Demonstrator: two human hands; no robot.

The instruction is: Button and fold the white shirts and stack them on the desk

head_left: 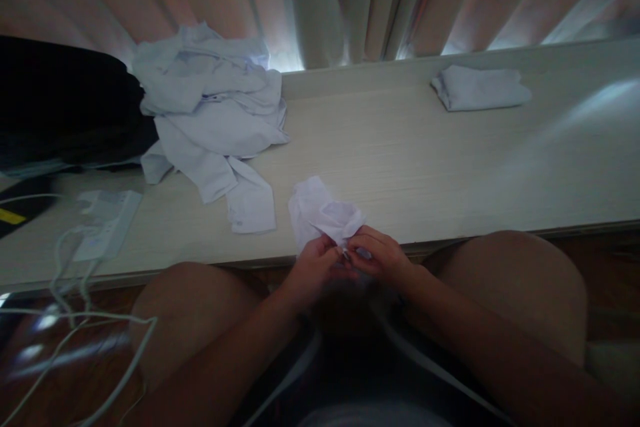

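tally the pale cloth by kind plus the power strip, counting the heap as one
Heap of pale cloth: 1 (separate pieces inside can't be told)
Folded pale cloth: 1
Held pale cloth: 1
Power strip: 1
Total: 4

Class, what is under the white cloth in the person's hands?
The pale tabletop shows around the far part of the white cloth; whatever lies directly beneath is covered and cannot be seen.
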